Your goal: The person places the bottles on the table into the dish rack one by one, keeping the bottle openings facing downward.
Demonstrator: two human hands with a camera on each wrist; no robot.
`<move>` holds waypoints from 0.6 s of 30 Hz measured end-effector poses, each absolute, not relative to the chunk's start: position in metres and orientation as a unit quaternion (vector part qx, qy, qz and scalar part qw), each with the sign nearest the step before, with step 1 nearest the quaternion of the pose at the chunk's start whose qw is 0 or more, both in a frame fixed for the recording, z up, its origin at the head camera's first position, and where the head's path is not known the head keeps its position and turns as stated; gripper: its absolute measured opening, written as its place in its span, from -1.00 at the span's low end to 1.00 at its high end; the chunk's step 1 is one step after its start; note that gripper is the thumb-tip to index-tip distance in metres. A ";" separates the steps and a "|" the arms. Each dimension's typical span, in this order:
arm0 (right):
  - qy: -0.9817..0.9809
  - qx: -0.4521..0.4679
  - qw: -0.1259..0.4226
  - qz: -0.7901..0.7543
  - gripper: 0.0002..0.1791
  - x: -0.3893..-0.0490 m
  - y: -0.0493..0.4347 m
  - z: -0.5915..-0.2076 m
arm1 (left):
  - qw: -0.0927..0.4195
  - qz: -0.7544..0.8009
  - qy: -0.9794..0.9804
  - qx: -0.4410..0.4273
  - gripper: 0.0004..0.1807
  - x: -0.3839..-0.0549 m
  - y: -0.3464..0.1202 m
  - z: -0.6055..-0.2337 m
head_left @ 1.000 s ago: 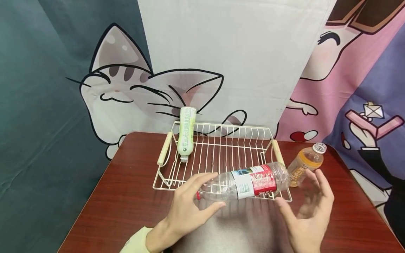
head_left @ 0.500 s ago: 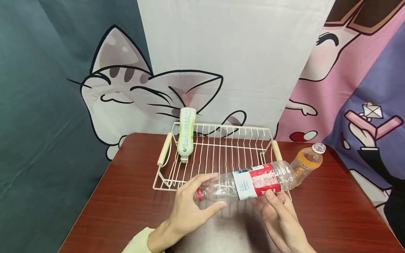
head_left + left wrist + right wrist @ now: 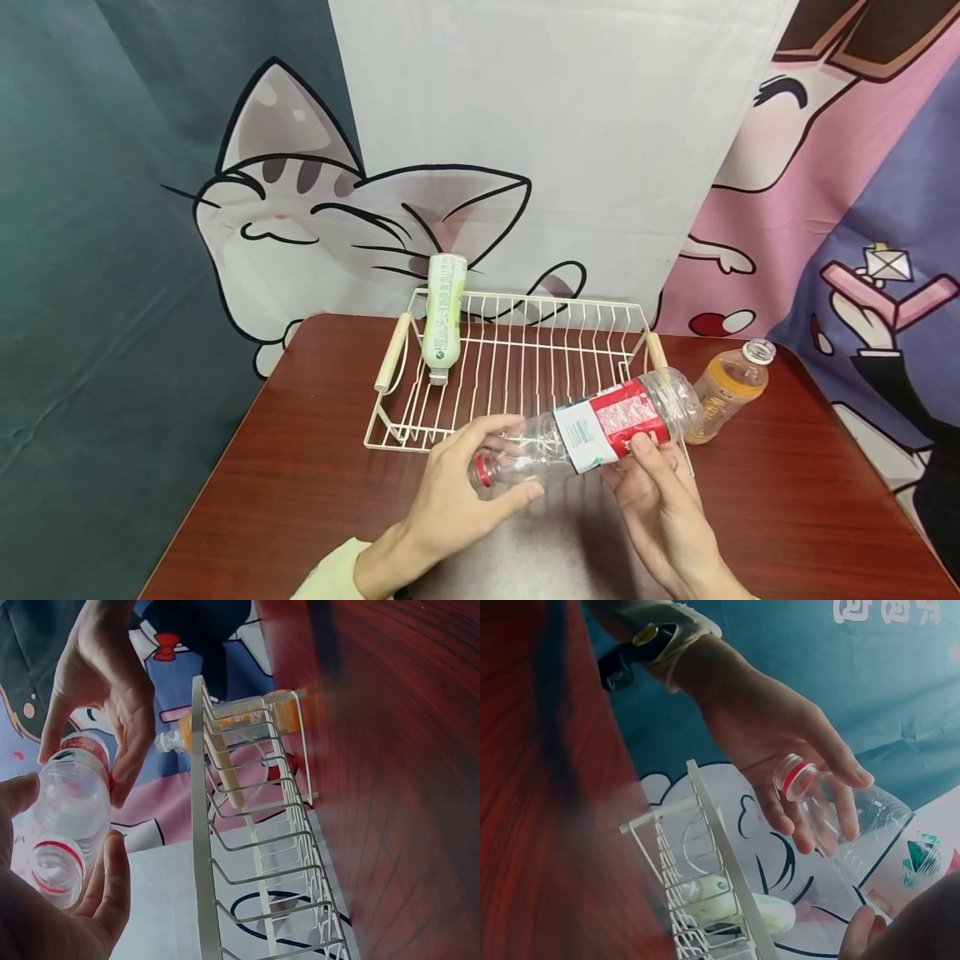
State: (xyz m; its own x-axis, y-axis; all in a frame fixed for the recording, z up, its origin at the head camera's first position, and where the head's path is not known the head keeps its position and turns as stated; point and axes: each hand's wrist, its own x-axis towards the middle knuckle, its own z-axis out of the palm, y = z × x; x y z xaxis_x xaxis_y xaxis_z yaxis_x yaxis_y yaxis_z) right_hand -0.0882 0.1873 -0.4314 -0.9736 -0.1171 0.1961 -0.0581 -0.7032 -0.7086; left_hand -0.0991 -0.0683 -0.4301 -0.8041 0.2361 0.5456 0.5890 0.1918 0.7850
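A clear plastic bottle (image 3: 585,437) with a red and white label is held over the rack's front edge, base raised to the right. Its uncapped neck with a red ring lies within my left hand (image 3: 456,493), whose thumb and fingers curl loosely around it, as the right wrist view also shows. My right hand (image 3: 663,512) grips the label end from below, thumb on the red part of the label. In the left wrist view the bottle (image 3: 71,799) lies between both hands. The right hand's far fingers are partly hidden behind the bottle.
A white wire dish rack (image 3: 525,342) with wooden handles stands on the red-brown table (image 3: 300,417). Inside, a pale green bottle (image 3: 444,321) leans at the left, cap down. An orange-labelled bottle (image 3: 731,383) stands right of the rack. A cartoon cloth (image 3: 600,125) hangs behind.
My right hand, apart from the bottle at first, has come under its label end and grips it. That end has risen slightly. The left hand has stayed around the neck.
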 end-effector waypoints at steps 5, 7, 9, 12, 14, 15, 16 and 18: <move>0.387 -0.108 0.011 -0.916 -0.60 -0.090 0.188 -0.429 | 0.136 -0.562 -0.771 -0.268 -0.30 -0.097 -0.068 -0.428; 0.393 -0.101 0.006 -0.914 -0.60 -0.090 0.188 -0.428 | 0.141 -0.554 -0.773 -0.277 -0.30 -0.098 -0.069 -0.428; 0.398 -0.094 0.001 -0.912 -0.60 -0.090 0.188 -0.428 | 0.145 -0.547 -0.774 -0.285 -0.29 -0.098 -0.069 -0.428; 0.405 -0.086 -0.008 -0.910 -0.60 -0.091 0.187 -0.425 | 0.138 -0.541 -0.777 -0.291 -0.28 -0.098 -0.071 -0.428; 0.406 -0.084 -0.014 -0.910 -0.61 -0.091 0.187 -0.424 | 0.125 -0.538 -0.782 -0.290 -0.26 -0.097 -0.072 -0.428; 0.407 -0.085 -0.018 -0.909 -0.61 -0.091 0.188 -0.423 | 0.120 -0.535 -0.784 -0.291 -0.25 -0.097 -0.073 -0.428; 0.409 -0.087 -0.022 -0.908 -0.61 -0.092 0.188 -0.422 | 0.119 -0.530 -0.787 -0.294 -0.25 -0.096 -0.074 -0.428; 0.414 -0.090 -0.032 -0.905 -0.60 -0.092 0.189 -0.420 | 0.125 -0.519 -0.789 -0.304 -0.26 -0.097 -0.077 -0.430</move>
State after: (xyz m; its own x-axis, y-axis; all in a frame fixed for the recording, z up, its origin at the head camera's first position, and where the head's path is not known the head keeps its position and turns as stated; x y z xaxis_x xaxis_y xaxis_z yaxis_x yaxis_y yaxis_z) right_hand -0.0921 0.1893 -0.4199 -0.9819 -0.0158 0.1888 -0.1326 -0.6547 -0.7442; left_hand -0.0970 -0.0768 -0.4296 -0.7836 0.3506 0.5128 0.6096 0.2750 0.7435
